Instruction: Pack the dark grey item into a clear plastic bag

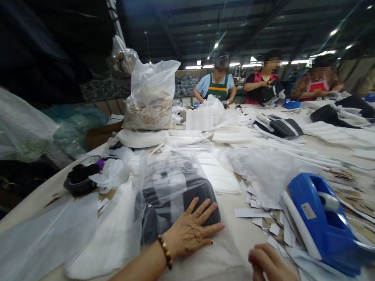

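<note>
Left hand (191, 229) lying flat, fingers apart, on a dark grey padded case (178, 193) inside a clear plastic bag (167, 170), near the middle of the worktop (243, 231). Right hand (272, 266) at the near edge, fingers curled together, nothing visible in them, just left of a blue tape dispenser (320, 221) on scattered white paper strips (262, 221).
</note>
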A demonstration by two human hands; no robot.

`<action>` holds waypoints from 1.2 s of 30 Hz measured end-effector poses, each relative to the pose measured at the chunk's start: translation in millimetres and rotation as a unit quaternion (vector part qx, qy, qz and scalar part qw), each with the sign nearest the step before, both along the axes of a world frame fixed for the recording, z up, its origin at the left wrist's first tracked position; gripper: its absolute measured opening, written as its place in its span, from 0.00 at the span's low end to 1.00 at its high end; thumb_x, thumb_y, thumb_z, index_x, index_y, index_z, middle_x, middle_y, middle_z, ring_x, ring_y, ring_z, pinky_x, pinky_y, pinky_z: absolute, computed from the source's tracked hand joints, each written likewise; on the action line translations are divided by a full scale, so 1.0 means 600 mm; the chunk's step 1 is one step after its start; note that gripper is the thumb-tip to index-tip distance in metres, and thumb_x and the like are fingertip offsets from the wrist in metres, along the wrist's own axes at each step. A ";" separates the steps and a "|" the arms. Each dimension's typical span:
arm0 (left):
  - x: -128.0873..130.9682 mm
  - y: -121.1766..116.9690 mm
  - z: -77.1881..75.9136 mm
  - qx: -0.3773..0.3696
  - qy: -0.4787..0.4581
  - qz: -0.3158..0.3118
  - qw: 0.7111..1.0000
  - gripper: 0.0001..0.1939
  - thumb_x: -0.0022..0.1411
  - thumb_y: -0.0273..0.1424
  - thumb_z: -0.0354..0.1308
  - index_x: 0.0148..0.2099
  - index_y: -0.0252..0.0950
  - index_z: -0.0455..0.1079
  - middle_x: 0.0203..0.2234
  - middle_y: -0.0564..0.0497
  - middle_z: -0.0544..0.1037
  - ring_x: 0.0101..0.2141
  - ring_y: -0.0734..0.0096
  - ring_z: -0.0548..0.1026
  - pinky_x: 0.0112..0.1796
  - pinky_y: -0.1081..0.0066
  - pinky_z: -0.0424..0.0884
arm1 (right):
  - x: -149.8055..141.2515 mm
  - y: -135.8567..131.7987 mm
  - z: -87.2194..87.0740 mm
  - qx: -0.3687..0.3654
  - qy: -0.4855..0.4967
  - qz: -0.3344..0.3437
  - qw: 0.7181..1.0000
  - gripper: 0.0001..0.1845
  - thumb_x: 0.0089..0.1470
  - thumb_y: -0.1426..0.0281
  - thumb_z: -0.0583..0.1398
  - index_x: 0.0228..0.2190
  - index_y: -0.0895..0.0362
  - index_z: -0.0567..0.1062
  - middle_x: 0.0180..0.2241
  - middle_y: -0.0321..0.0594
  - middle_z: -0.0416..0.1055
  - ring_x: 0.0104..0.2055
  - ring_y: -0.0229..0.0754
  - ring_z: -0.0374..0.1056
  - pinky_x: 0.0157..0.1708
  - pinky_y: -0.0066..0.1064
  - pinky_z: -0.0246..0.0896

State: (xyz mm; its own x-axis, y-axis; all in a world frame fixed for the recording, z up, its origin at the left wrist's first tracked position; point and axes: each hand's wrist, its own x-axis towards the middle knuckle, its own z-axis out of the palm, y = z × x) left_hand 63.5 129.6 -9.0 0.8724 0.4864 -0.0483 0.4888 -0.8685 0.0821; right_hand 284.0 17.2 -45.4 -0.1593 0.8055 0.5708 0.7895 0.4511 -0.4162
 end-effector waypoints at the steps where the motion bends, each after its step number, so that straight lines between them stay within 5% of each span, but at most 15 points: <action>1: -0.001 -0.004 -0.004 -0.004 -0.005 0.001 1.000 0.30 0.60 0.37 0.56 0.61 0.51 0.49 0.63 0.40 0.41 0.62 0.51 0.39 0.56 0.40 0.45 | 0.006 0.013 0.016 0.040 -0.020 0.009 0.999 0.12 0.53 0.80 0.47 0.33 0.55 0.67 0.31 0.40 0.65 0.30 0.36 0.66 0.28 0.24 0.64; 5: -0.004 -0.036 -0.009 -0.012 -0.056 -0.003 0.998 0.24 0.63 0.45 0.47 0.60 0.47 0.54 0.63 0.37 0.43 0.62 0.51 0.39 0.56 0.40 0.45 | 0.000 0.087 0.050 0.149 -0.187 0.076 0.968 0.26 0.51 0.83 0.46 0.47 0.53 0.69 0.50 0.46 0.65 0.50 0.45 0.62 0.43 0.38 0.65; 10: -0.041 -0.115 0.039 -0.020 -0.056 0.011 0.998 0.28 0.63 0.49 0.43 0.57 0.38 0.59 0.58 0.37 0.58 0.59 0.49 0.53 0.56 0.48 0.56 | -0.018 0.142 0.021 0.088 -0.321 0.219 0.917 0.28 0.55 0.76 0.48 0.58 0.52 0.58 0.59 0.41 0.57 0.61 0.49 0.51 0.50 0.44 0.62; 12: -0.089 -0.139 0.058 0.028 -0.080 0.020 0.996 0.24 0.65 0.44 0.42 0.57 0.37 0.59 0.57 0.41 0.62 0.58 0.54 0.58 0.55 0.53 0.60 | -0.010 0.145 0.017 0.055 -0.324 0.234 0.915 0.29 0.56 0.78 0.48 0.58 0.50 0.57 0.59 0.38 0.55 0.62 0.47 0.49 0.52 0.41 0.61; 14: -0.157 -0.154 0.064 0.156 -0.156 0.075 0.973 0.19 0.67 0.27 0.40 0.58 0.34 0.57 0.55 0.43 0.65 0.58 0.62 0.58 0.54 0.59 0.63 | 0.005 0.145 0.023 0.051 -0.324 0.250 0.911 0.30 0.55 0.80 0.46 0.58 0.50 0.57 0.59 0.37 0.56 0.61 0.43 0.50 0.53 0.37 0.61; 16: -0.227 -0.161 0.055 0.244 -0.180 0.128 0.944 0.22 0.63 0.16 0.37 0.57 0.27 0.57 0.52 0.41 0.68 0.59 0.68 0.56 0.54 0.67 0.63 | 0.023 0.145 0.034 0.083 -0.331 0.260 0.903 0.31 0.54 0.82 0.44 0.58 0.51 0.57 0.58 0.36 0.58 0.61 0.40 0.51 0.53 0.34 0.60; 19: -0.296 -0.166 0.034 0.238 -0.059 0.064 0.967 0.23 0.61 0.15 0.39 0.58 0.28 0.57 0.54 0.43 0.66 0.59 0.65 0.55 0.54 0.66 0.63 | 0.045 0.149 0.046 0.165 -0.374 0.258 0.876 0.32 0.53 0.83 0.43 0.58 0.52 0.57 0.57 0.37 0.59 0.59 0.41 0.55 0.50 0.35 0.61; 22: -0.308 -0.167 0.019 0.197 0.027 0.014 0.980 0.28 0.58 0.15 0.40 0.61 0.30 0.53 0.56 0.42 0.63 0.59 0.60 0.56 0.53 0.60 0.64 | 0.053 0.155 0.047 0.215 -0.425 0.266 0.838 0.33 0.51 0.82 0.44 0.58 0.53 0.57 0.57 0.37 0.60 0.56 0.42 0.59 0.48 0.37 0.61; 26: -0.291 -0.155 0.011 0.131 0.049 0.031 0.990 0.32 0.55 0.19 0.45 0.62 0.36 0.50 0.56 0.43 0.63 0.57 0.57 0.59 0.52 0.52 0.63 | 0.047 0.164 0.045 0.198 -0.442 0.341 0.806 0.30 0.52 0.75 0.49 0.58 0.55 0.58 0.58 0.37 0.58 0.59 0.44 0.55 0.52 0.40 0.54; 32: -0.279 -0.143 0.020 0.055 0.016 0.078 0.995 0.37 0.45 0.21 0.48 0.60 0.38 0.54 0.53 0.45 0.67 0.53 0.57 0.63 0.52 0.52 0.61 | 0.036 0.165 0.047 0.085 -0.388 0.378 0.836 0.26 0.57 0.69 0.51 0.57 0.52 0.59 0.55 0.38 0.63 0.52 0.44 0.62 0.52 0.35 0.57; 36: -0.278 -0.143 0.029 0.042 -0.002 0.079 0.996 0.35 0.47 0.24 0.52 0.59 0.38 0.55 0.53 0.46 0.67 0.53 0.59 0.63 0.54 0.56 0.57 | 0.011 0.158 0.060 -0.126 -0.147 0.374 0.907 0.22 0.61 0.58 0.44 0.46 0.52 0.70 0.46 0.44 0.70 0.48 0.45 0.65 0.46 0.33 0.63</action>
State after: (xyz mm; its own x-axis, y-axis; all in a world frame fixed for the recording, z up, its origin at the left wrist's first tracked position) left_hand -103.0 43.5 8.2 0.7852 0.6193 0.0023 0.6192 -0.7851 0.0150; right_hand 290.5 112.1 -9.6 -0.8307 0.5078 0.2282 0.3949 0.8264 -0.4013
